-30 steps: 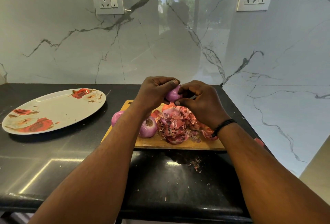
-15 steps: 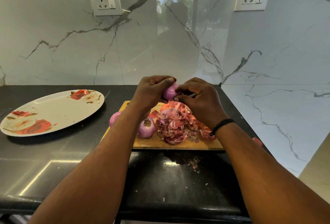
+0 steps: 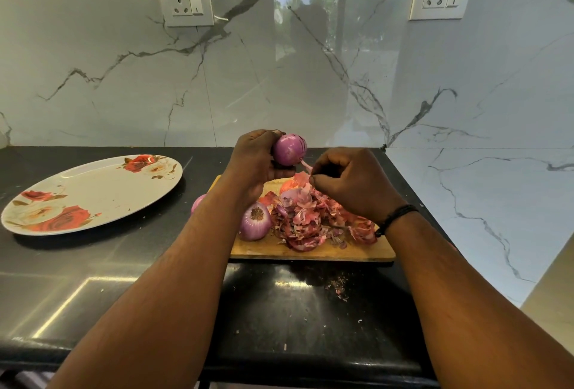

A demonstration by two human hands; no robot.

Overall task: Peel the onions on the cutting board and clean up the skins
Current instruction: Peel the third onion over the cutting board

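Low in the frame, loose flakes are lying on the black table (image 3: pixel 124 264). Mid-frame, a cutting board (image 3: pixel 310 252) is carrying a heap of skins (image 3: pixel 313 218) and peeled-looking onions (image 3: pixel 254 222), so cleanup is still waiting. Above it, the left hand (image 3: pixel 254 162) is gripping an onion (image 3: pixel 289 149) while the right hand (image 3: pixel 351 183) is pinching a strip of skin (image 3: pixel 306 166).

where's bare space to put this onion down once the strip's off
The floral plate left of the cutting board is bare. Open black counter lies between plate and board, and below the board's near edge, with crumbs there. The board is crowded: the skin pile and a peeled onion fill it.
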